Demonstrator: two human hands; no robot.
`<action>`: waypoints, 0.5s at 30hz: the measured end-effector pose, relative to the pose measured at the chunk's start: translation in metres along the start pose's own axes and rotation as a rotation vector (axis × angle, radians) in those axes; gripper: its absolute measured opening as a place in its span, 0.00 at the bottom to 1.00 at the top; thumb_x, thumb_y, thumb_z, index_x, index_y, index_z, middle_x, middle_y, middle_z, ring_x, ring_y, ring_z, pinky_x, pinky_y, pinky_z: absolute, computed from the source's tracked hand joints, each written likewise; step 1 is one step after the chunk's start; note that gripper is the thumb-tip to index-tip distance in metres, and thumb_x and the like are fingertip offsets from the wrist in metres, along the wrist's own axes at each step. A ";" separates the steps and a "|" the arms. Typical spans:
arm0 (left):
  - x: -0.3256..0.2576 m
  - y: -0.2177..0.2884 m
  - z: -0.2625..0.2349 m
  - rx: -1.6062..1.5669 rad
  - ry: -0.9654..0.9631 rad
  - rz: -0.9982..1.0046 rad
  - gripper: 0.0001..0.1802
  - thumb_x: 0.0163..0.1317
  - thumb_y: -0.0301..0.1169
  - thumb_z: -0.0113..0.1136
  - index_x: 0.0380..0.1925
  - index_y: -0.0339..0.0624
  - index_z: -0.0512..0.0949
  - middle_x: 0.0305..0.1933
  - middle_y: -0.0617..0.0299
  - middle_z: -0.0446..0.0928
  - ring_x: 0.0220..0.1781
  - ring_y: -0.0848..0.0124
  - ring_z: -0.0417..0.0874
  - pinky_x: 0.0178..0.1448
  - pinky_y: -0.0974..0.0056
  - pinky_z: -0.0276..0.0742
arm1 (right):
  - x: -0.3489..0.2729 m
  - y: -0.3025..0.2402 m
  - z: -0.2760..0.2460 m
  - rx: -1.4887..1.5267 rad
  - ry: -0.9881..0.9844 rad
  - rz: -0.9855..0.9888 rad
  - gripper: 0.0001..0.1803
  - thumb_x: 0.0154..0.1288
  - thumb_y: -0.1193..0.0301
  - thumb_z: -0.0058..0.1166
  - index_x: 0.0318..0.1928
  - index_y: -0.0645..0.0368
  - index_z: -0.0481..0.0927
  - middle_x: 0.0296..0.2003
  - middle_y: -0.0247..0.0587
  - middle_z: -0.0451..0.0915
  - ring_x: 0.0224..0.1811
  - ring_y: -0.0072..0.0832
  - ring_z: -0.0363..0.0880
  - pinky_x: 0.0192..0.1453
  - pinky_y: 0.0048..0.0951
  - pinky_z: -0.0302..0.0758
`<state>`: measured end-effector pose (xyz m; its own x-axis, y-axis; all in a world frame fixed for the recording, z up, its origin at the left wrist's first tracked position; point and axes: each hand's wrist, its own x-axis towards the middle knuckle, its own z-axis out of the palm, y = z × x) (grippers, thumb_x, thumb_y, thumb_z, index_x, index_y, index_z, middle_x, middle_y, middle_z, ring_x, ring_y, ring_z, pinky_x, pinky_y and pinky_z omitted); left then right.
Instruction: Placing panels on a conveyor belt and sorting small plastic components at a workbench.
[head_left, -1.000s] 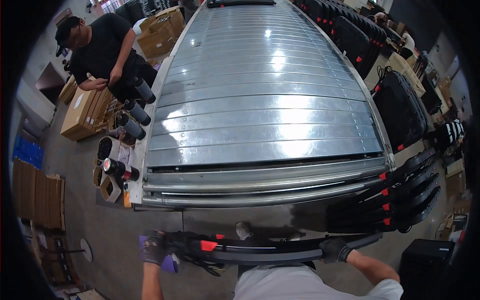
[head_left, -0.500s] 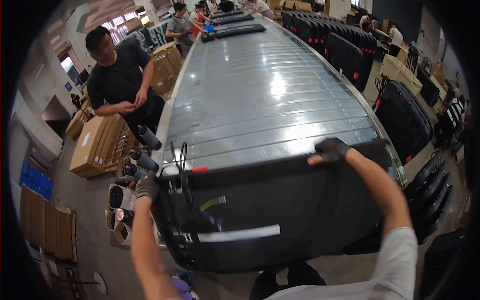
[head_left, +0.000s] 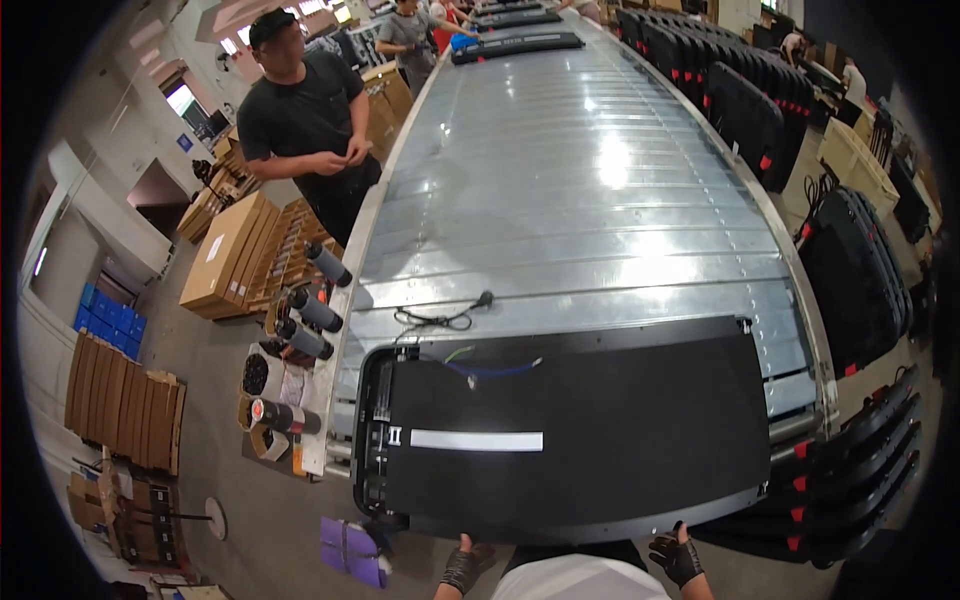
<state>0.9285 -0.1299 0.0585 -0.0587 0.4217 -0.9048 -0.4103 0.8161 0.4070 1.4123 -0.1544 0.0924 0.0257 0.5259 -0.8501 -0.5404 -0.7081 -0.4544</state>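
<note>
Along the near end of the long metal conveyor table [head_left: 600, 200] lies the big black panel [head_left: 570, 430], flat on its face, its near edge hanging just past the table's rim toward me. My left hand [head_left: 461, 568] in its dark glove sits at that near edge, fingers curled up against the underside, though I cannot tell how firmly it grips. My right hand [head_left: 677, 556], gloved too, has its fingers spread and touching the same edge further right, not clamped around it. A white strip [head_left: 476, 440] runs across the panel's back, and a black cable [head_left: 440, 318] trails from its far left corner onto the bare metal. More black panels [head_left: 850, 490] stand stacked on edge to my right. Across the table's left side a person in a black shirt [head_left: 305, 120] stands beside cardboard boxes [head_left: 225, 250].
</note>
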 end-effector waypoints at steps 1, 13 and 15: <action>-0.008 0.023 0.026 -0.467 -0.067 0.016 0.47 0.58 0.67 0.55 0.66 0.42 0.66 0.68 0.57 0.69 0.67 0.59 0.69 0.69 0.52 0.65 | 0.000 -0.017 0.021 0.081 -0.054 -0.047 0.50 0.58 0.29 0.45 0.68 0.53 0.59 0.62 0.44 0.68 0.65 0.42 0.67 0.63 0.53 0.66; 0.014 0.140 0.089 -0.690 0.181 0.130 0.43 0.61 0.69 0.45 0.64 0.47 0.67 0.62 0.56 0.72 0.63 0.57 0.71 0.66 0.50 0.68 | 0.046 -0.088 0.126 0.509 0.244 -0.107 0.36 0.58 0.32 0.50 0.57 0.42 0.72 0.42 0.24 0.76 0.35 0.25 0.68 0.27 0.29 0.67; 0.072 0.154 0.049 -0.560 0.254 0.181 0.35 0.59 0.70 0.47 0.41 0.49 0.77 0.32 0.64 0.79 0.35 0.65 0.78 0.36 0.56 0.75 | 0.066 -0.155 0.221 0.479 0.308 -0.046 0.31 0.58 0.33 0.52 0.50 0.42 0.77 0.35 0.24 0.77 0.27 0.24 0.67 0.24 0.27 0.64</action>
<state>0.9053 0.0452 0.0623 -0.3573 0.3710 -0.8572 -0.7829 0.3816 0.4914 1.3124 0.0942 0.1659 0.2633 0.3392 -0.9031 -0.8520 -0.3574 -0.3827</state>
